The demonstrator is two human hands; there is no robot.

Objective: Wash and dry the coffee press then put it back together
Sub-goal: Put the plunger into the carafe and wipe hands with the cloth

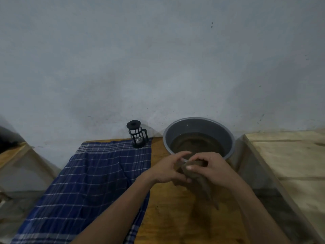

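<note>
home washing spot | bare wall | wood table w/ basin

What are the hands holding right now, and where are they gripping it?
Both the left hand and right hand grip a brown cloth at its bunched upper end; the rest hangs down.

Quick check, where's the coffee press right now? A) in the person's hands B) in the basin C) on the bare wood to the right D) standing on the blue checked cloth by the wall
D: the coffee press stands upright on the far corner of the blue checked cloth, left of the basin.
</note>
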